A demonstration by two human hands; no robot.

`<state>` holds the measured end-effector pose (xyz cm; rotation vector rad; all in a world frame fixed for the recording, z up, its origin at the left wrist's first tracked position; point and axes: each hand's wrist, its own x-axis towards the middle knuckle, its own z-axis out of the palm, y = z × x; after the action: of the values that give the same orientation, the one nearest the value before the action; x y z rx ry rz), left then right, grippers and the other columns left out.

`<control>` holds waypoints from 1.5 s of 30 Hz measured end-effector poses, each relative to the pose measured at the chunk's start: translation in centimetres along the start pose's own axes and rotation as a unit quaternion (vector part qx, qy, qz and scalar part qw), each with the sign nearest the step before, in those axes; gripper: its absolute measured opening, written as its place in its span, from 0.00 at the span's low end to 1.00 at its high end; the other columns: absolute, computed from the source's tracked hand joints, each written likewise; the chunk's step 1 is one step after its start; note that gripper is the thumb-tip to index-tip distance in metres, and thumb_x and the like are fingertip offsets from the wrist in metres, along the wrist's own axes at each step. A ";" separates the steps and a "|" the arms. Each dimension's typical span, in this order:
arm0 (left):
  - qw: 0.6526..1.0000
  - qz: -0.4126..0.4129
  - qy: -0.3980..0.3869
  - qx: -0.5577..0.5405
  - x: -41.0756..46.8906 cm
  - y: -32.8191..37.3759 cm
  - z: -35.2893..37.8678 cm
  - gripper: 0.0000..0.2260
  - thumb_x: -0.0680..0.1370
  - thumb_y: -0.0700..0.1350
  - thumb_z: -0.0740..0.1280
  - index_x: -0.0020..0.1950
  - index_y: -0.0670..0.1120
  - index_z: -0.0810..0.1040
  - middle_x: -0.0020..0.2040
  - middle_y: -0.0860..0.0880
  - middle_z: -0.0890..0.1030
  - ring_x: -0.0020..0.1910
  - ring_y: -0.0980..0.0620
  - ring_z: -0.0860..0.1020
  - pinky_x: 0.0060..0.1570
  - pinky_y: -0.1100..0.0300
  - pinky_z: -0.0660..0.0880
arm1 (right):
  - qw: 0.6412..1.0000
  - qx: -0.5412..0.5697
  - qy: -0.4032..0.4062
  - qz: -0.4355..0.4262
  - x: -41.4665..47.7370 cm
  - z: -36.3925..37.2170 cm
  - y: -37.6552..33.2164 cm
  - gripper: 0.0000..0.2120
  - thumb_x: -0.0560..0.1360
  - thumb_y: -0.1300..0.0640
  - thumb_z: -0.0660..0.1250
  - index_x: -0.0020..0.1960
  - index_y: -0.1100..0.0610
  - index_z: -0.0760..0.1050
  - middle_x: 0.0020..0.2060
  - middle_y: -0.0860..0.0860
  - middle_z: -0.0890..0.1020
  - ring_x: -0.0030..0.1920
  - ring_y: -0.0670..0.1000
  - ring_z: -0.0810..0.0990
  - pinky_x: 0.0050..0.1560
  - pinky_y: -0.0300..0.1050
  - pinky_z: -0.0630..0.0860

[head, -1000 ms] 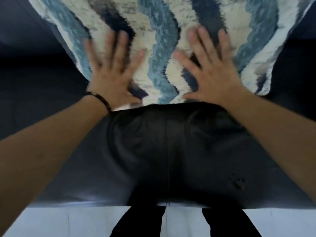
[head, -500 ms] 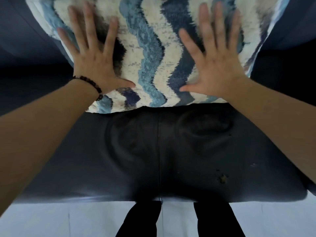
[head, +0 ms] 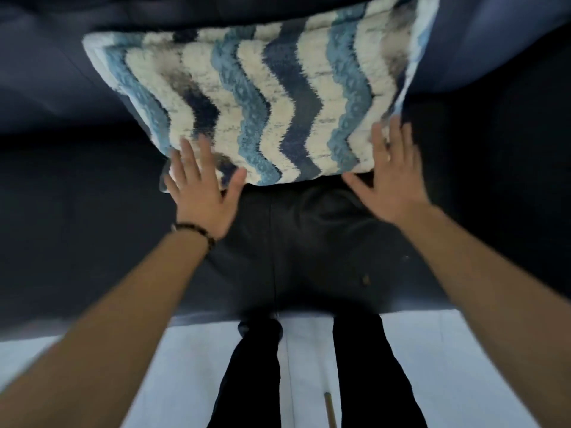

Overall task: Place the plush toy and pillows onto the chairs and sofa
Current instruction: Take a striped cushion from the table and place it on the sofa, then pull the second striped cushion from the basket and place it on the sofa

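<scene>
Settling the pillow against the sofa back

I see the striped pillow on the dark sofa, its bottom edge on the seat and its top leaning on the backrest, so it can stand without support. I have the left hand at its lower left corner and the right hand at the lower right, one each side to keep it square. Fingers on both are straight and spread apart, gripping nothing. Blur hides whether the tips press or just brush the fabric. I judge this pillow placed.
</scene>
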<state>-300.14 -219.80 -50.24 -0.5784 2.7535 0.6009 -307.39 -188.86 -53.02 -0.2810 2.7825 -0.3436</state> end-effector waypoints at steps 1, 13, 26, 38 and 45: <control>0.999 -0.002 -0.023 -0.035 -3.8 1.1 -0.6 0.39 0.79 0.68 0.51 0.83 0.47 0.49 0.83 0.41 0.47 0.82 0.40 0.46 0.78 0.37 0.49 | 0.998 0.042 -0.018 0.032 -3.5 -0.4 -0.8 0.45 0.77 0.31 0.54 0.83 0.58 0.51 0.82 0.63 0.51 0.81 0.67 0.51 0.77 0.67 0.56; 0.924 -0.108 -0.146 -0.337 -27.6 4.8 -20.6 0.26 0.81 0.47 0.67 0.78 0.50 0.64 0.76 0.49 0.69 0.73 0.50 0.69 0.69 0.55 0.67 | 0.889 0.343 -0.021 0.304 -36.0 -17.8 -10.8 0.28 0.81 0.42 0.65 0.77 0.50 0.66 0.72 0.47 0.75 0.70 0.51 0.75 0.70 0.49 0.72; 0.906 0.198 -0.186 -0.324 -27.1 20.9 -31.3 0.23 0.80 0.46 0.69 0.75 0.47 0.70 0.68 0.50 0.76 0.68 0.49 0.74 0.67 0.53 0.69 | 0.702 0.418 0.349 0.459 -52.7 -31.3 -11.4 0.29 0.80 0.46 0.66 0.78 0.49 0.63 0.72 0.48 0.73 0.70 0.51 0.74 0.71 0.52 0.72; 0.866 0.336 -0.269 -0.256 -40.8 47.7 -19.0 0.26 0.79 0.44 0.70 0.76 0.50 0.68 0.71 0.50 0.75 0.67 0.51 0.75 0.70 0.46 0.69 | 0.482 0.475 0.504 0.536 -65.9 -30.1 8.8 0.24 0.80 0.51 0.67 0.75 0.51 0.68 0.66 0.48 0.78 0.64 0.47 0.77 0.51 0.32 0.69; 0.813 0.430 -0.333 -0.210 -51.1 63.6 -13.4 0.27 0.79 0.48 0.69 0.77 0.52 0.66 0.69 0.56 0.73 0.67 0.53 0.74 0.69 0.51 0.68 | 0.419 0.451 0.563 0.552 -74.3 -34.5 21.4 0.24 0.81 0.51 0.67 0.75 0.50 0.67 0.65 0.46 0.78 0.64 0.48 0.77 0.52 0.36 0.70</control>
<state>-284.59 -156.16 0.20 0.7644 2.0505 1.3078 -253.35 -144.34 -5.38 2.6745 2.0940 -1.9154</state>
